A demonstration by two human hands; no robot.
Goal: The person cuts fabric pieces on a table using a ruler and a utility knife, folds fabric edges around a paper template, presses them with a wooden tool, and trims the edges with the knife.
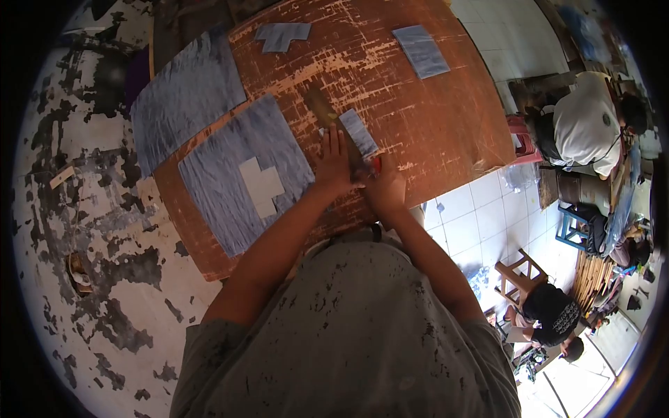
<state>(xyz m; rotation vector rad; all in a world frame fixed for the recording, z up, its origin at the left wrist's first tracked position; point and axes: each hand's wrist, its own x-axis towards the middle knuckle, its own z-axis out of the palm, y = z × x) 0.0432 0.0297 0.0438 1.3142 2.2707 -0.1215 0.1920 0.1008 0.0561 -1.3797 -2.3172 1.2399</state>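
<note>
My left hand (333, 161) lies with its fingers stretched out, pressing on a dark, flat straight-edged strip (321, 104) that runs slantwise over the worn brown board. Close beside it my right hand (387, 187) is closed around a small object with a red part (377, 164); its shape is mostly hidden by the fingers. A small blue-grey streaked rectangle (359, 132) lies along the strip's right side. Left of my hands is a large blue-grey sheet (237, 150) with a pale stepped piece (262, 187) on top.
Another streaked sheet (188, 97) lies at the upper left. A notched piece (283, 36) and a rectangular piece (421, 51) rest farther up the brown board (460, 111). Two people sit at right, near a wooden stool (519, 275) and a blue stool (570, 226). A peeling wall (104, 139) stands at left.
</note>
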